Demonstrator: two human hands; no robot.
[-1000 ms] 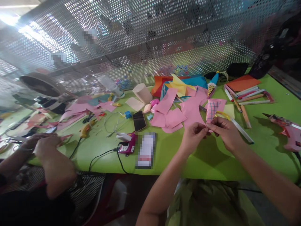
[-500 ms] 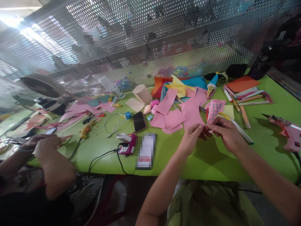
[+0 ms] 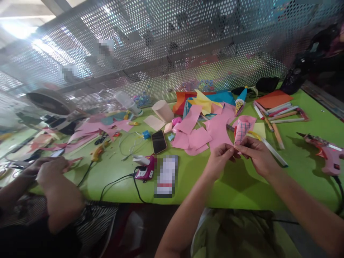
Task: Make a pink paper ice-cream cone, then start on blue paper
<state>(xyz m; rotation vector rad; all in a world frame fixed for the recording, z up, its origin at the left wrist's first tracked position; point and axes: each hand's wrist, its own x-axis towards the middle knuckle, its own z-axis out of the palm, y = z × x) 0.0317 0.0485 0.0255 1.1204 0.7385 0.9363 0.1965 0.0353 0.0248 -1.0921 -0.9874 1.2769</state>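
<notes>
A pink paper cone [image 3: 242, 129] with blue grid lines stands point down between my hands, its rolled mouth facing up. My left hand [image 3: 223, 157] pinches it near the lower tip. From the other side, my right hand [image 3: 255, 152] grips the same lower end with thumb and fingers. The tip itself is partly hidden by my fingers. Just behind the cone lie pink paper sheets [image 3: 219, 129] and a yellow paper square [image 3: 258, 129]. A white-and-yellow tool [image 3: 272, 150], its kind unclear, lies beside my right hand.
A pink glue gun [image 3: 326, 152] lies at the right, near several marker pens [image 3: 282, 109]. A small finished-looking cone [image 3: 240, 102] rests behind. Two phones [image 3: 159, 141] and a purple power adapter [image 3: 145, 170] with cables sit left of centre. Another person's hands [image 3: 51, 170] work at far left.
The cone has tipped slightly so its round open mouth now shows, with both hands still pinching its lower end. The camera view has shifted a little.
</notes>
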